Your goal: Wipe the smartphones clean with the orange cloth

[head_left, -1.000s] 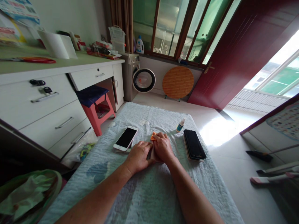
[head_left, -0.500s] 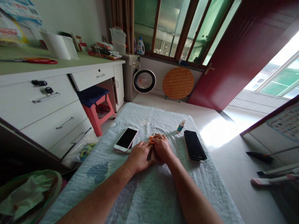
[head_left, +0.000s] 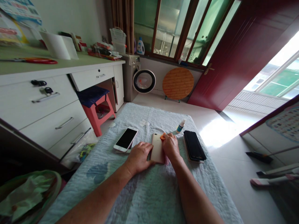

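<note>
A gold smartphone (head_left: 157,149) lies face-down mid-table on a quilted cover (head_left: 149,193) — left hand (head_left: 139,156) clamped along its edge, right hand (head_left: 172,147) pinching an orange cloth (head_left: 162,136) against its top corner.

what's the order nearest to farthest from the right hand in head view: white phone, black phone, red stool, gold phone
1. gold phone, touching the right hand on its left
2. black phone, just to its right
3. white phone, beyond the left hand
4. red stool, floor, far left
</note>
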`<state>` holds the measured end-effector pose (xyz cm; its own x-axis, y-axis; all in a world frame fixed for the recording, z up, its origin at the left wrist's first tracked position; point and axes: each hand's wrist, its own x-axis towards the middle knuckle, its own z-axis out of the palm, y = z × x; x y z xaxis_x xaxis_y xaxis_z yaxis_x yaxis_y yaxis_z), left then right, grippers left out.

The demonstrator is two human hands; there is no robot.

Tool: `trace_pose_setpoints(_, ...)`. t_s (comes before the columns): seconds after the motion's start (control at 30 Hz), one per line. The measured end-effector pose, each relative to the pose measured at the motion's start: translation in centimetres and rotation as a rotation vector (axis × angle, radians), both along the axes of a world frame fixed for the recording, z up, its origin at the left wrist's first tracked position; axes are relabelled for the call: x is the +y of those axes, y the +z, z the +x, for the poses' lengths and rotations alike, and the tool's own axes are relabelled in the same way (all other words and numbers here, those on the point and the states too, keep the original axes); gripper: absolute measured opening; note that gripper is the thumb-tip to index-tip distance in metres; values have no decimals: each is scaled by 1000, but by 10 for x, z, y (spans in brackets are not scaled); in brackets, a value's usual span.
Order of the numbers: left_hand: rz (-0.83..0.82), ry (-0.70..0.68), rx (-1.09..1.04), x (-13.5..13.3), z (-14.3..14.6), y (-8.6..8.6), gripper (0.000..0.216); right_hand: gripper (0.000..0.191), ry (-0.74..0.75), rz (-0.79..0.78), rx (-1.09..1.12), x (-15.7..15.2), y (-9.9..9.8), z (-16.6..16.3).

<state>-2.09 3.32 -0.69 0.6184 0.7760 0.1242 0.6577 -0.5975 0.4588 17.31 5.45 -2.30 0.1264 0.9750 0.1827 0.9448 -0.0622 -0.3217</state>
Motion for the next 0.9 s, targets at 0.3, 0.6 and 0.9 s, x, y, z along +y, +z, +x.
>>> trace_pose_setpoints(0.3,-3,7,1,0,0,-2,46,26,87,34,36,-2,4,-1)
trace_pose_setpoints(0.6,18,-9,4,1,0,-2,48,32,313,-67,195,-7,26,4)
trace_pose_setpoints(0.9,9,12,21,0,0,-2,50,36,558,-348,226,-13,46,8)
